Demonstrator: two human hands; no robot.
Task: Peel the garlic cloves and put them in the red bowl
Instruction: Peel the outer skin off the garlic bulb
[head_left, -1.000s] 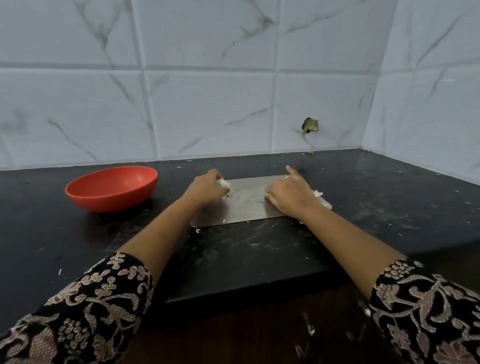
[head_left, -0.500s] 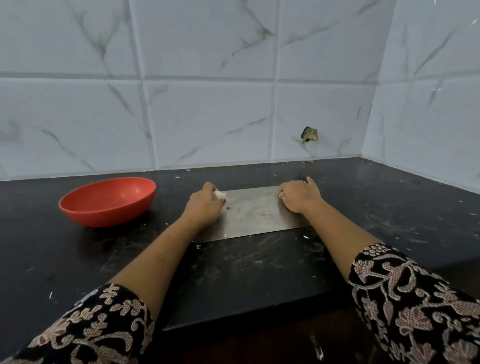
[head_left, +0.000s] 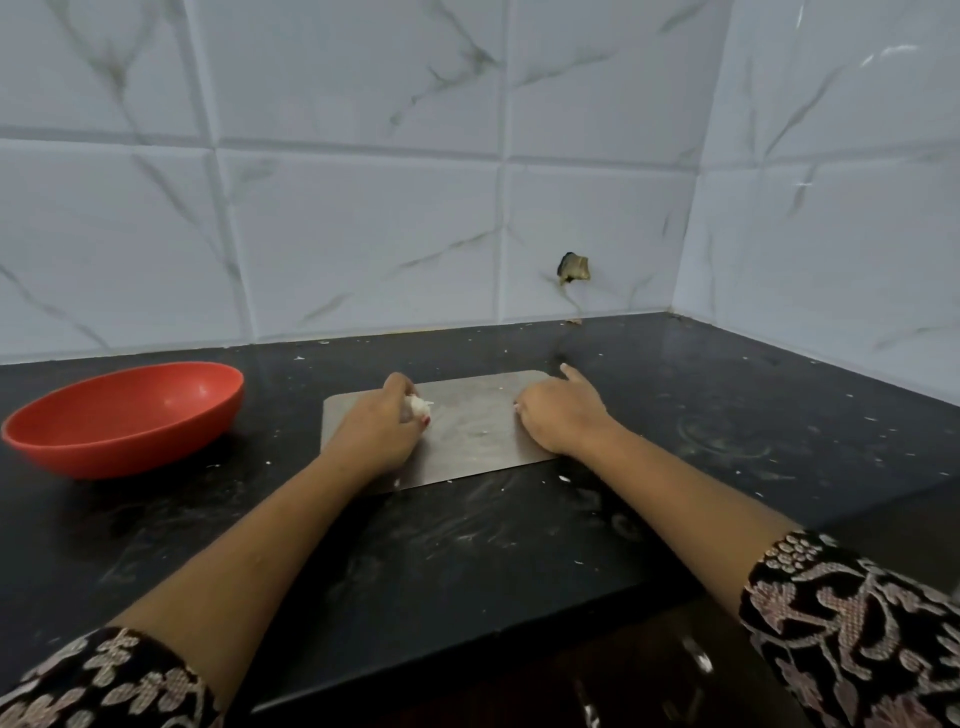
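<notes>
— Garlic (head_left: 415, 405) first: where does it sit in the head view?

— In the left hand (head_left: 384, 434). A white lump shows at the thumb side of that hand, with the fingers curled round it. The hand rests over the left part of the steel board (head_left: 467, 436). Whether it is a whole bulb or a single clove, I cannot tell.

— And the right hand (head_left: 563, 418)?

— It lies on the right end of the same board, knuckles up. The forefinger is stretched out toward the wall and the other fingers are tucked under. A speck of white shows at their tips, but I cannot tell whether they pinch anything.

— Do the two hands touch?

— No, they are apart, with bare steel between them.

— Where is the red bowl (head_left: 104, 452)?

— It stands upright on the black counter (head_left: 701, 415), left of the board. It is near the board but not touching it, and well clear of the left hand.

— Anything else on the counter?

— Small white peel scraps (head_left: 563, 477) are scattered about, some on the board and some just off its near edge. The surface in front of the board is smeared with pale streaks.

— And behind?

— A marbled tiled wall (head_left: 363, 218) turns a corner at the right. There is a small broken hole (head_left: 573, 267) low in it, beyond the right hand. Both forearms are bare up to dark patterned sleeves (head_left: 857, 623) at the bottom corners.
</notes>
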